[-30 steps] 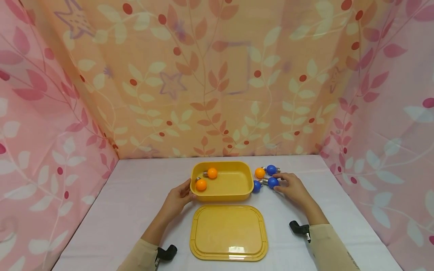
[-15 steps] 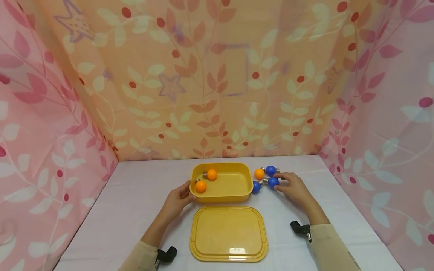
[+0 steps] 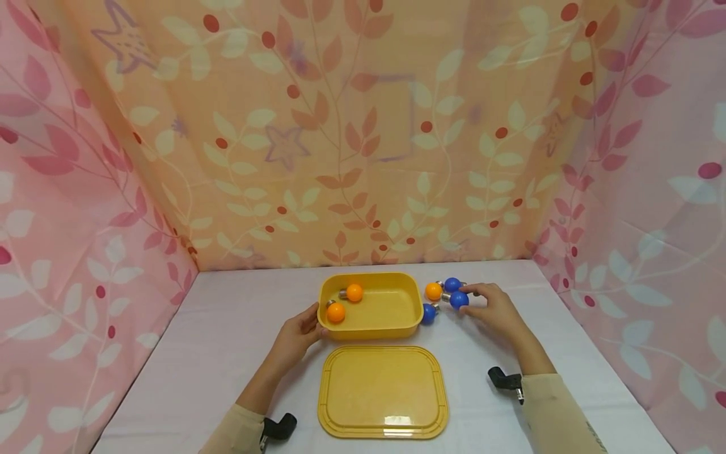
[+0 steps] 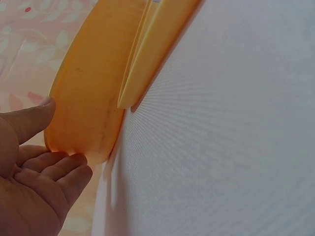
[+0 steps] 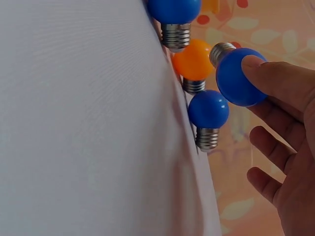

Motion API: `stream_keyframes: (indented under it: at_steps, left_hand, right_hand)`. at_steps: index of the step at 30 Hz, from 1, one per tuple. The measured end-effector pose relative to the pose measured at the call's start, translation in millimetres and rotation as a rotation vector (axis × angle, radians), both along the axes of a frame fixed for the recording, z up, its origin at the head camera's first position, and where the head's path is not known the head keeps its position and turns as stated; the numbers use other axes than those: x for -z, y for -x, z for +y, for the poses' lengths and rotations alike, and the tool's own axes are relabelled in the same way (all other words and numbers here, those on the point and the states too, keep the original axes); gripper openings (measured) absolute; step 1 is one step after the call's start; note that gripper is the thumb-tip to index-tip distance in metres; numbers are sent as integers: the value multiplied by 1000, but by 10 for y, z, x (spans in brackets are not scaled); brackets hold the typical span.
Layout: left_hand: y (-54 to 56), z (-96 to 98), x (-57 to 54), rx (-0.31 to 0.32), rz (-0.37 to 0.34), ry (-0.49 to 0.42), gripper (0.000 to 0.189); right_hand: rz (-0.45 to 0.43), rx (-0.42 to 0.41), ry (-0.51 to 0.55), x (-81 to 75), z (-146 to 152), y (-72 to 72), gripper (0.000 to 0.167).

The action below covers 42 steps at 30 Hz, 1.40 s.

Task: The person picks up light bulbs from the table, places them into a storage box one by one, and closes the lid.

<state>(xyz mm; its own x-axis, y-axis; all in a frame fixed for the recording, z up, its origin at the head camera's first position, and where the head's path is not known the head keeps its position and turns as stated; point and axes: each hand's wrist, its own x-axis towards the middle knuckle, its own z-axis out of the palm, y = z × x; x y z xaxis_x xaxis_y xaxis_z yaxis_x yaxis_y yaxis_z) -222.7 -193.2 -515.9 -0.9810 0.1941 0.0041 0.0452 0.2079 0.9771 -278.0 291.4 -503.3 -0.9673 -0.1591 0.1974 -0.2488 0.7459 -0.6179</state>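
Note:
My right hand (image 3: pixel 495 310) pinches a blue light bulb (image 3: pixel 459 300) between thumb and fingers, its metal screw base pointing left. In the right wrist view this blue bulb (image 5: pixel 238 81) hangs above the others, with the lower fingers apart from it. Another blue bulb (image 3: pixel 452 285) and an orange bulb (image 3: pixel 433 291) lie just behind. A further blue bulb (image 3: pixel 429 313) lies by the right end of the yellow box (image 3: pixel 391 330). My left hand (image 3: pixel 295 337) rests with thumb and fingertips against the box's left end. Two orange bulbs (image 3: pixel 354 292) lie inside it.
A yellow lid (image 3: pixel 382 391) lies flat in front of the box on the white-covered table (image 3: pixel 187 366). Patterned cloth (image 3: pixel 340 126) stands behind and at both sides. A black wrist camera (image 3: pixel 505 379) sticks out from the right sleeve; another (image 3: pixel 279 427) from the left.
The right hand has raised the blue bulb slightly, away from the bulb beside the box. The left hand and the box keep their places.

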Motion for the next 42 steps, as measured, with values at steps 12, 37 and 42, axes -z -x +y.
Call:
stream_keyframes:
  at_steps: [12, 37, 42]
  left_hand:
    - [10, -11, 15, -1, 5, 18, 77]
    - [-6, -14, 35, -9, -2, 14, 78]
    - [-10, -8, 9, -20, -4, 20, 77]
  right_hand:
    - [16, -22, 44, -302, -93, -11, 51]
    - [-12, -330, -72, -1116, -531, 423, 43]
    - [-54, -367, -78, -1251, -682, 501, 39]
